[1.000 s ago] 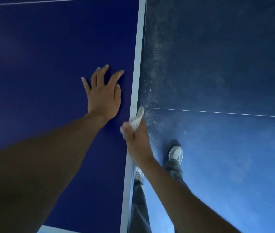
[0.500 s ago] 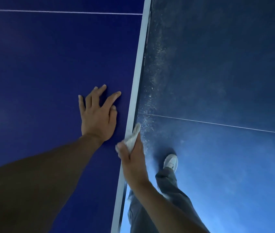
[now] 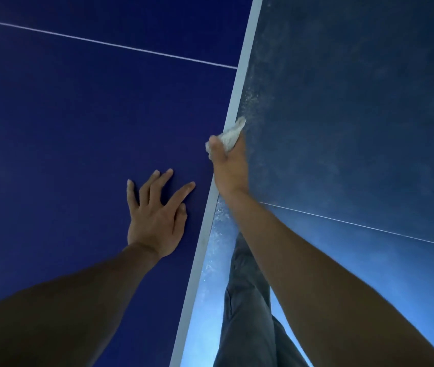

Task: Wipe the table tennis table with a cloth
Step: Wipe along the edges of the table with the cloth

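Note:
The dark blue table tennis table fills the left half of the view, with a white stripe along its right edge and a thin white centre line across the top. My right hand grips a crumpled white cloth and holds it against that white edge. My left hand lies flat on the tabletop with fingers spread, just left of the edge and below the cloth.
Right of the table edge is blue floor with a thin white line and pale dust specks beside the table. My grey trouser legs show below my right arm.
My right hand has slid the cloth forward along the white edge, past my left hand. The left hand stays flat on the table. The view has shifted forward, and my shoe is out of sight.

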